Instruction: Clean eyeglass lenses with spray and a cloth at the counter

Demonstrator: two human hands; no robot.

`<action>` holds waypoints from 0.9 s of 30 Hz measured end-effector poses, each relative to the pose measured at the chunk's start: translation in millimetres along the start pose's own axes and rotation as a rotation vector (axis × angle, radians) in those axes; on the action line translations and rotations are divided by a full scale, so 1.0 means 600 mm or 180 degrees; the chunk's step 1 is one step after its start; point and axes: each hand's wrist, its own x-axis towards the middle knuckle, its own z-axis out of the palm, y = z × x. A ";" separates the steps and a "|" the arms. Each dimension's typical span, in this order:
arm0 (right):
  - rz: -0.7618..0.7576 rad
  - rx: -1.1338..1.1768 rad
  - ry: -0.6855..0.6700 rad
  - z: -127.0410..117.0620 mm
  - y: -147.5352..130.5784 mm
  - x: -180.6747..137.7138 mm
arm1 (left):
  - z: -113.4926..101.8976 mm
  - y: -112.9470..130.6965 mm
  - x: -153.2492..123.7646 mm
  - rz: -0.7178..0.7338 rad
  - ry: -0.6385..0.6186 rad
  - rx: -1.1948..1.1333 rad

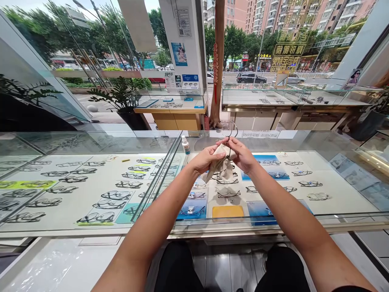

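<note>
Both of my hands are raised over the glass counter, close together. My left hand [207,159] is closed on a beige cleaning cloth [225,169], which hangs down in folds between the hands. My right hand [241,154] pinches a pair of eyeglasses [236,132] with a thin dark frame, part of which sticks up above the fingers. The cloth lies against the part of the glasses between my fingers, and the lens there is hidden. Just left of the hands, a small white spray bottle [185,145] stands upright on the glass.
Under the glass top [194,224], rows of eyeglass frames [107,217] lie on white, blue and yellow cards. A yellow pad [227,211] lies below my hands. Beyond are more display cases [179,115], a wooden post [216,81] and a potted plant [121,99] by the windows.
</note>
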 end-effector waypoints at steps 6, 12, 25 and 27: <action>-0.0008 -0.0014 -0.0001 0.002 -0.003 -0.001 | 0.008 0.000 -0.004 0.0033 -0.0017 0.0005; -0.0069 0.0020 0.0014 0.003 -0.005 0.000 | 0.029 -0.001 -0.010 0.0168 0.0045 0.0051; 0.0004 -0.0121 0.0162 0.000 -0.009 -0.002 | 0.039 -0.001 -0.012 0.0213 0.0121 0.0444; -0.0023 -0.0138 0.0139 0.000 -0.010 -0.003 | 0.042 -0.001 -0.013 0.0265 0.0140 0.0438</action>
